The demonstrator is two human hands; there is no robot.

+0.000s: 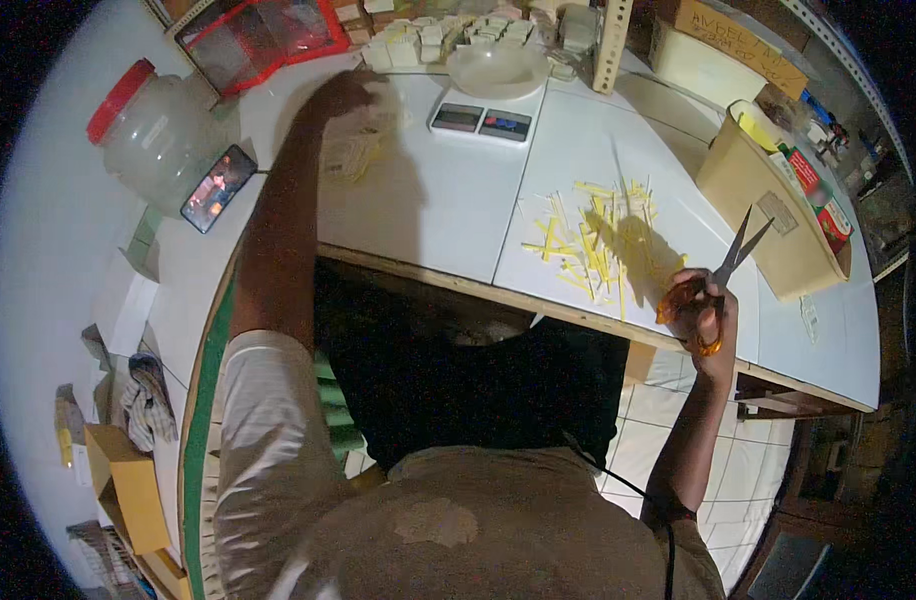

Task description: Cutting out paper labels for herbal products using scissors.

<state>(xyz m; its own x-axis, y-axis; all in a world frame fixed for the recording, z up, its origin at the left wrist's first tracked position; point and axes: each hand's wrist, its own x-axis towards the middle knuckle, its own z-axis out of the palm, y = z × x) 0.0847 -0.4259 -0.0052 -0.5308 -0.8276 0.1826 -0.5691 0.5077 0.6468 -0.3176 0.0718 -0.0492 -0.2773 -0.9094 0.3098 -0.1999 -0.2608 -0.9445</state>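
Observation:
My right hand (702,315) grips a pair of scissors (734,251) by its amber handles, blades parted and pointing up and away from me. It is above the table's front edge, beside a heap of thin yellow and white paper strips (600,240). My left arm stretches to the far side of the table, where my left hand (350,94) is blurred and in shadow. Whether it holds anything is hard to see. Just in front of it lies a small stack of printed paper pieces (350,156). Several stacks of small white pieces (428,41) sit beyond it.
A digital scale (482,124) with a round white bowl (497,71) is at the back. On the left are a red-lidded plastic jar (154,135) and a smartphone (219,189). A cream bin (773,202) with packets stands at right. A metal shelf post (611,45) rises behind.

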